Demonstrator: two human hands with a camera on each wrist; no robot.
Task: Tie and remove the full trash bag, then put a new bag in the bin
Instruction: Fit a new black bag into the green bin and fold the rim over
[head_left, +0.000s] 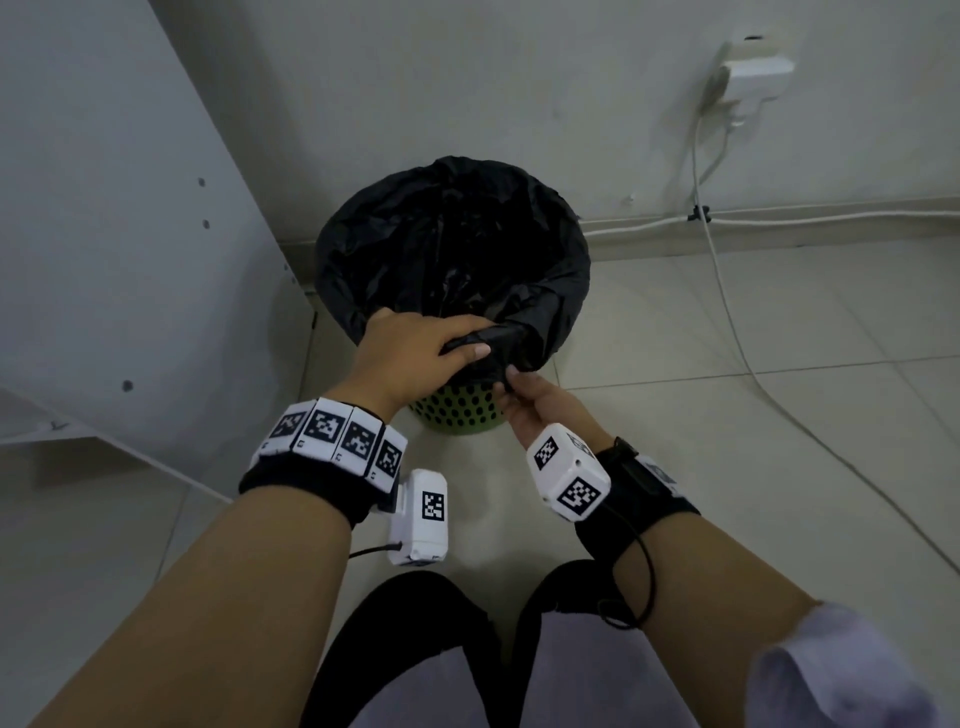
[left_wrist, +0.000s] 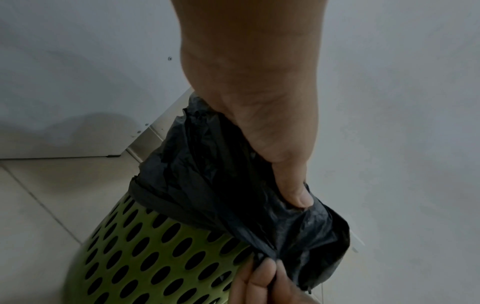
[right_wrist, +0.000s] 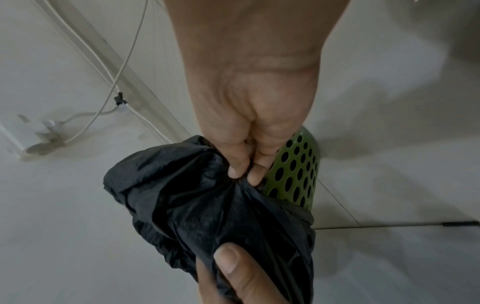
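Here, left hand (head_left: 415, 348) and right hand (head_left: 535, 405) both clamp bag (head_left: 452, 244) edge at bin (head_left: 462, 413) rim; gather slack evenly, lift clear before knotting.

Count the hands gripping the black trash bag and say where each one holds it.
2. The left hand grips the near rim of the black trash bag; the right hand pinches the bag's edge just below it, over the green bin.

Floor: pale tiles (head_left: 779, 332)
Wall: white, socket (head_left: 753, 73), cables (head_left: 717, 249) trailing down
Left: white cabinet panel (head_left: 104, 234)
Light: dim
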